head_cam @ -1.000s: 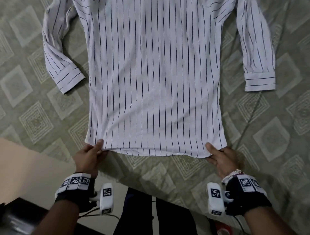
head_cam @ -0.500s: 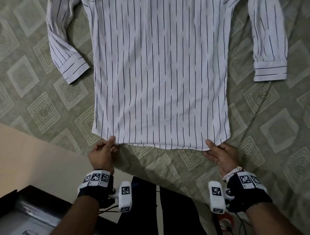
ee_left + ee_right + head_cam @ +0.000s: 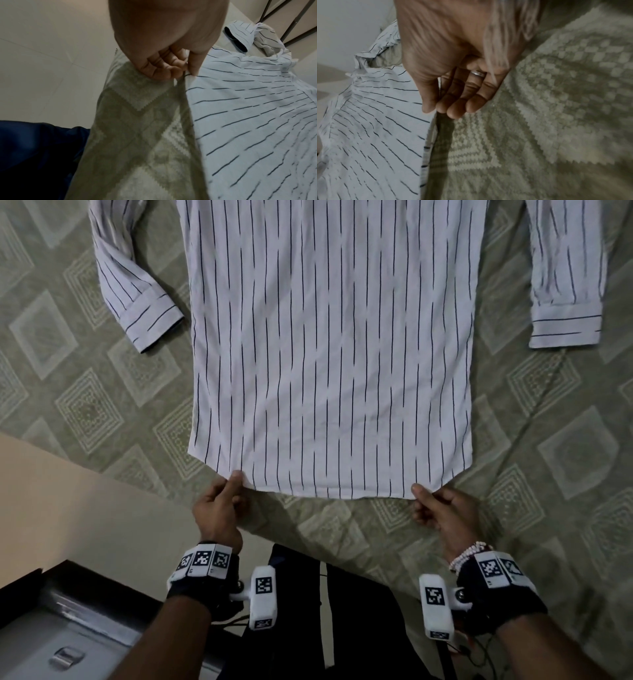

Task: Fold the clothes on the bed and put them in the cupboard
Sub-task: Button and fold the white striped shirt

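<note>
A white shirt with thin dark stripes [image 3: 329, 354] lies spread flat on the bed, both sleeves out to the sides. My left hand [image 3: 222, 505] pinches the bottom hem near its left corner between thumb and curled fingers; the left wrist view shows the hem [image 3: 187, 75] held in my left hand [image 3: 173, 67]. My right hand [image 3: 442, 508] pinches the hem near the right corner. In the right wrist view the thumb of my right hand [image 3: 453, 100] lies on the striped shirt [image 3: 373, 121] and the fingers curl under its edge.
The bed carries a grey-green bedspread with a diamond pattern [image 3: 548, 440]. A beige floor [image 3: 68, 501] shows at lower left past the bed's edge, with a dark and grey piece of furniture [image 3: 51, 638] in the corner. My dark trousers [image 3: 308, 628] stand at the bed's near edge.
Both hands have moved inward along the hem, the left one farther to the right. The hem has been drawn up the bed, away from me.
</note>
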